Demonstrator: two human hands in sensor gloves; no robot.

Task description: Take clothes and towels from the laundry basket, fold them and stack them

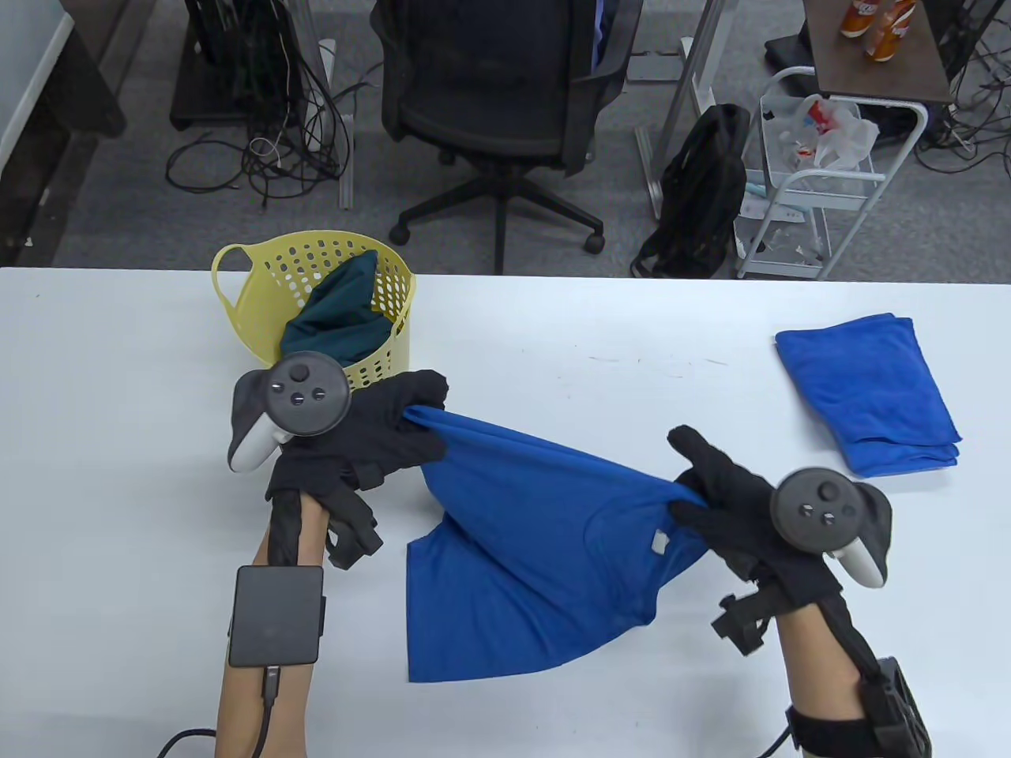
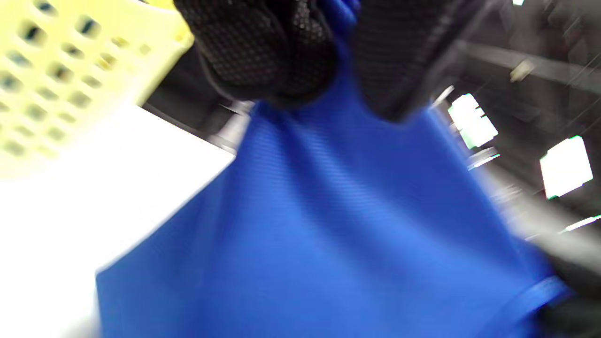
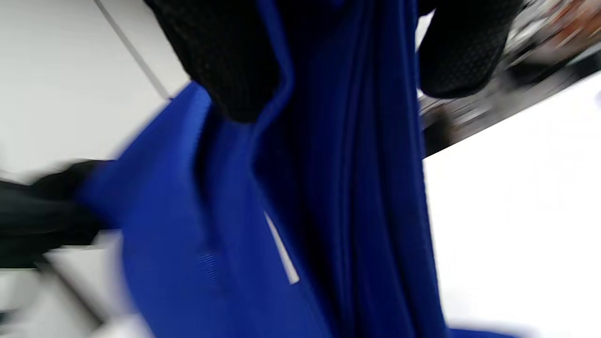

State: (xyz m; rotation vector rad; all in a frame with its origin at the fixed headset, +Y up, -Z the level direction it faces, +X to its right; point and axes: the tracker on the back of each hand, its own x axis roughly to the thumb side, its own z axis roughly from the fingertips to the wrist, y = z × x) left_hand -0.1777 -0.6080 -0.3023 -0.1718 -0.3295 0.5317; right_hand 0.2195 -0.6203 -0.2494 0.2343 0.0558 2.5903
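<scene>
Held up over the white table [image 1: 553,332], between both hands: a blue T-shirt [image 1: 521,568], stretched taut along its upper edge and hanging down from there, lower hem lying on the table near the front edge. Small white label visible inside the neck, close to the right-hand grip.

Left hand [image 1: 379,438], in a black glove, just in front of the basket: fingers curled tight round a bunched corner of the shirt. Confirmed in the left wrist view, fingers [image 2: 263,51] closed over blue cloth [image 2: 328,225], though blurred.

Right hand [image 1: 723,493], also gloved, lower and toward the right: pinched the opposite bunched end of the shirt between curled fingers and thumb, one finger stuck out straight away from the person. In the right wrist view, fingers [image 3: 225,61] clamped on folds of blue fabric [image 3: 328,188], white label among them.

Behind the left hand, at the left rear of the table: a yellow perforated laundry basket [image 1: 387,284] with a dark teal garment [image 1: 340,316] heaped inside and rising to its rim.

Well apart at the right of the table: a blue towel [image 1: 869,391], folded flat into a neat rectangle.

Beyond the table, on the floor: a black office chair [image 1: 497,87] and a white wire cart [image 1: 821,189].
</scene>
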